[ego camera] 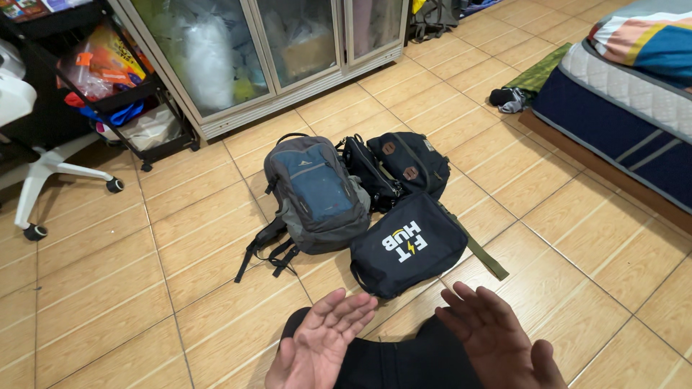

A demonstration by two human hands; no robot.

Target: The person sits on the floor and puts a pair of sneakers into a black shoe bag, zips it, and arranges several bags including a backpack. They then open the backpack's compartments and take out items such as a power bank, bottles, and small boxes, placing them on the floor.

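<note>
1. Left hand (pixel 317 346): open, palm up, holding nothing.
2. Right hand (pixel 497 342): open, fingers spread, holding nothing.
3. Black bag (pixel 407 248): on floor (pixel 108 288), just ahead of both hands.
4. Grey backpack (pixel 317 194): beside it, left.
5. Dark bags (pixel 396 169): behind, touching.

Both wrists run off the bottom edge, cutting the left hand (pixel 317 346) and the right hand (pixel 497 342) from their arms. The dark trousered leg (pixel 404 364) between them is also cropped there. The small black bag (pixel 371 173) lies partly hidden behind the grey-blue backpack (pixel 317 194) and the dark navy bag (pixel 407 248). Contents of the glass-fronted cabinet (pixel 288 43) blur behind cloudy panes. The mattress (pixel 634 101) is cut off at the right edge, the white swivel chair (pixel 29 158) at the left. A dark bundle (pixel 508 99) beside the bed is too small to identify.
</note>
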